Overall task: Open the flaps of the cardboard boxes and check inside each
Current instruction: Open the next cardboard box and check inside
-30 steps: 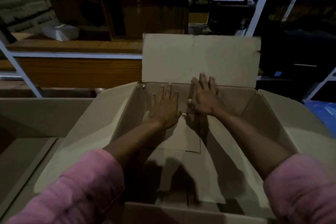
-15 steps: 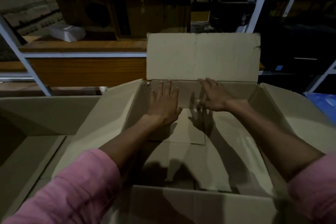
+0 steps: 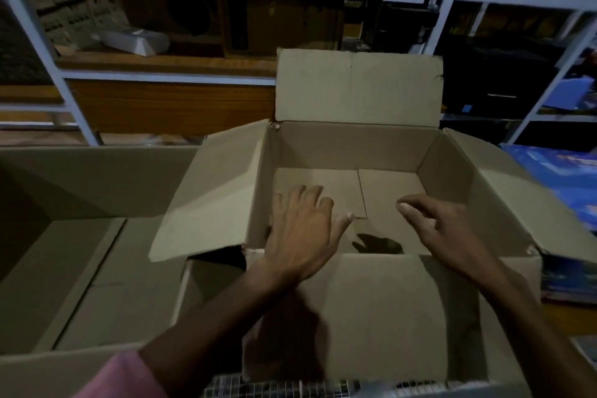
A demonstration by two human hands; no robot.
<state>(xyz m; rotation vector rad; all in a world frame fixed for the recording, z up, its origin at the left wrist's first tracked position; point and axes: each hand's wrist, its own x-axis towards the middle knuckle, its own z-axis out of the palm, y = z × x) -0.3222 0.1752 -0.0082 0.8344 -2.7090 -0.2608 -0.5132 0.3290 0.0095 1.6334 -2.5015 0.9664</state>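
A brown cardboard box (image 3: 352,145) stands open in front of me, its far flap (image 3: 357,87) upright, side flaps spread out and near flap (image 3: 365,313) hanging toward me. Only its cardboard bottom shows inside. My left hand (image 3: 302,233) hovers over the near edge with fingers spread and holds nothing. My right hand (image 3: 442,229) hovers beside it, fingers loosely bent, also holding nothing. A second open cardboard box (image 3: 80,255) sits to the left, and what shows of its inside is bare.
White metal shelving (image 3: 168,76) with boxes and a white packet (image 3: 135,40) runs behind. A blue printed carton (image 3: 562,178) lies to the right. A wire grid surface (image 3: 290,389) shows under the near flap.
Both hands have pulled back out of the box, from its far inner wall to above the near edge. The view has drawn back, and the near flap now shows.
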